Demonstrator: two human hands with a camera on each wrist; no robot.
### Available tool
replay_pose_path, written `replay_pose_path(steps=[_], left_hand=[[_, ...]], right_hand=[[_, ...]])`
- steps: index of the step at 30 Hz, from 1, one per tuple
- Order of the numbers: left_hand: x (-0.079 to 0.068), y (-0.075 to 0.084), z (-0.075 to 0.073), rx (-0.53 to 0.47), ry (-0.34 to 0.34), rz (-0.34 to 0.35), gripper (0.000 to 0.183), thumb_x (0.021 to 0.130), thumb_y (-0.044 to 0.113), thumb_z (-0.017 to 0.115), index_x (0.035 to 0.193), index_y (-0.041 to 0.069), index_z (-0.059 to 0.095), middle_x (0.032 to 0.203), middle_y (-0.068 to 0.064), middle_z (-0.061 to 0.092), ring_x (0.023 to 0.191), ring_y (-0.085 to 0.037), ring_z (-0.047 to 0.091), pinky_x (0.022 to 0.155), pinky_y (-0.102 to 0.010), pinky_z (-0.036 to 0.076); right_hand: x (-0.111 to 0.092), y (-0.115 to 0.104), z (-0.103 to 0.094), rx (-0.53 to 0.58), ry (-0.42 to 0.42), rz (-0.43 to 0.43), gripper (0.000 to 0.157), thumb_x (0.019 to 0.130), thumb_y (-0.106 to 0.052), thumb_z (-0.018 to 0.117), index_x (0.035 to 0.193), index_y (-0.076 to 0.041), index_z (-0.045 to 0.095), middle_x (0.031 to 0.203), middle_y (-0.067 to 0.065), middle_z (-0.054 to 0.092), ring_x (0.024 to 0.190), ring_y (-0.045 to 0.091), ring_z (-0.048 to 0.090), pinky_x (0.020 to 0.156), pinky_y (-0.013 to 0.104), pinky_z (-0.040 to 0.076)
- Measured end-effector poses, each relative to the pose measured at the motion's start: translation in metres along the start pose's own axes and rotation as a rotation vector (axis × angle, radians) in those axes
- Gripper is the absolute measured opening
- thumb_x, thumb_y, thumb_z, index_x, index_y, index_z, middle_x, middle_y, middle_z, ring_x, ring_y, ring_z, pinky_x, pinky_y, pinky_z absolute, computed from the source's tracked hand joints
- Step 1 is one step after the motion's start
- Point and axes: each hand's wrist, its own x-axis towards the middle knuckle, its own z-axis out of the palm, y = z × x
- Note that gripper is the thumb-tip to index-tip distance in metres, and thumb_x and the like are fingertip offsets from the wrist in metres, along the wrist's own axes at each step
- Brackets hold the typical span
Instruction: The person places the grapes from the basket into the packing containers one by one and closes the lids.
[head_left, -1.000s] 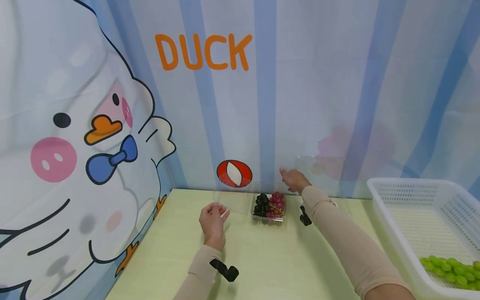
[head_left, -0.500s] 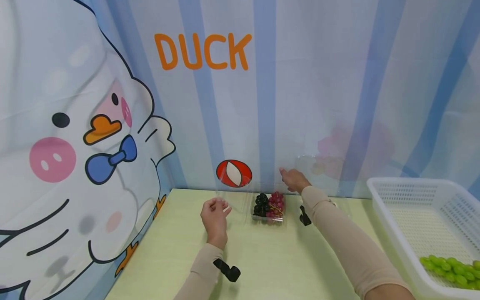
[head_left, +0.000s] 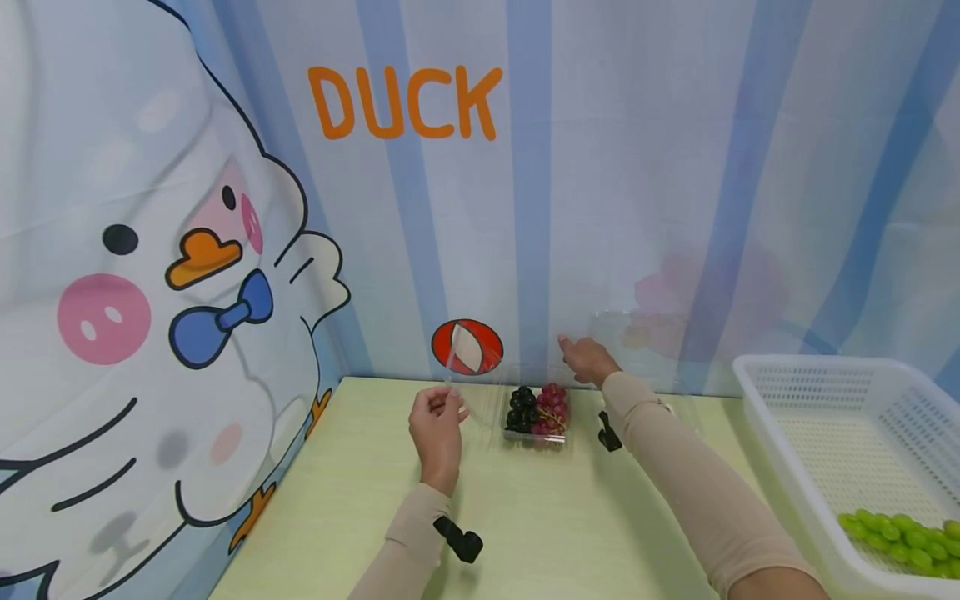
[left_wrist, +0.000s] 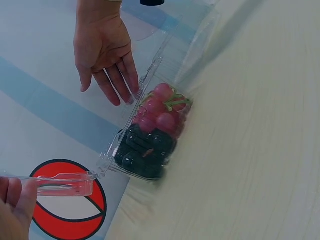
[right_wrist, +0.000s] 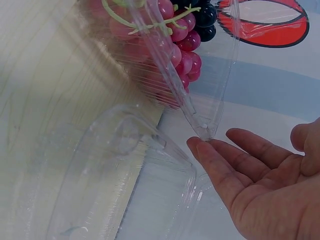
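Note:
A clear plastic clamshell box (head_left: 534, 439) stands near the back edge of the table, holding a bunch of black grapes (head_left: 522, 410) beside red grapes (head_left: 553, 405). Its hinged lid (left_wrist: 75, 186) is raised on the left side, seen nearly edge-on. My left hand (head_left: 437, 435) pinches the lid's outer edge between thumb and fingers. On the box's right, my right hand (head_left: 590, 362) has its fingers extended, and the fingertips (right_wrist: 202, 146) touch the box's back corner. Much of that hand's contact is too small to tell in the head view.
Another clear plastic container (right_wrist: 107, 165) lies to the right, partly behind my right forearm. A white perforated basket (head_left: 780, 467) at the right holds green grapes (head_left: 903, 540). A printed curtain (head_left: 615, 167) rises directly behind the table.
My left hand has moved slightly up and to the right, tilting the lid from nearly flat to about upright. My right hand has stayed in place.

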Motion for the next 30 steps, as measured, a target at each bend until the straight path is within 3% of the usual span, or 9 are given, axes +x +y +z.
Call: replay_pose_path(steps=[5, 13, 21, 26, 30], left_hand=[[-0.002, 0.003, 0.002, 0.041, -0.022, -0.008, 0.018, 0.091, 0.014, 0.066, 0.102, 0.001, 0.063, 0.09, -0.015, 0.064, 0.084, -0.031, 0.065, 0.069, -0.031, 0.059], [-0.012, 0.021, 0.005, 0.113, -0.076, -0.015, 0.018, 0.092, 0.008, 0.063, 0.103, -0.006, 0.062, 0.095, -0.022, 0.063, 0.087, -0.036, 0.062, 0.076, -0.042, 0.057], [-0.008, 0.002, 0.008, 0.149, -0.09, 0.035, 0.014, 0.091, 0.013, 0.066, 0.101, 0.003, 0.066, 0.094, -0.015, 0.065, 0.085, -0.027, 0.063, 0.072, -0.032, 0.058], [-0.009, -0.001, 0.009, 0.187, -0.1, 0.063, 0.008, 0.091, 0.016, 0.067, 0.095, 0.011, 0.067, 0.088, -0.007, 0.065, 0.081, -0.02, 0.062, 0.068, -0.024, 0.056], [-0.011, -0.002, 0.01, 0.237, -0.109, 0.086, 0.005, 0.09, 0.017, 0.068, 0.093, 0.013, 0.067, 0.084, -0.003, 0.065, 0.08, -0.017, 0.061, 0.068, -0.025, 0.053]], right_hand=[[0.0, -0.001, 0.0, 0.011, -0.001, -0.004, 0.065, 0.105, -0.044, 0.021, 0.137, 0.006, 0.047, 0.145, 0.025, 0.042, 0.119, 0.04, 0.056, 0.102, 0.051, 0.043], [-0.002, -0.001, 0.0, 0.016, 0.002, 0.001, 0.065, 0.104, -0.046, 0.021, 0.135, 0.005, 0.049, 0.144, 0.024, 0.043, 0.118, 0.04, 0.057, 0.102, 0.052, 0.042], [-0.002, -0.002, -0.002, 0.007, -0.005, 0.014, 0.066, 0.104, -0.047, 0.021, 0.137, 0.004, 0.048, 0.146, 0.024, 0.041, 0.118, 0.04, 0.056, 0.103, 0.053, 0.04], [-0.001, -0.001, -0.001, 0.013, 0.002, 0.019, 0.066, 0.104, -0.047, 0.021, 0.137, 0.004, 0.048, 0.146, 0.023, 0.041, 0.118, 0.04, 0.057, 0.103, 0.053, 0.04], [0.001, 0.001, 0.001, 0.017, 0.004, 0.014, 0.067, 0.104, -0.047, 0.021, 0.137, 0.005, 0.048, 0.145, 0.024, 0.042, 0.117, 0.04, 0.058, 0.102, 0.052, 0.042]])
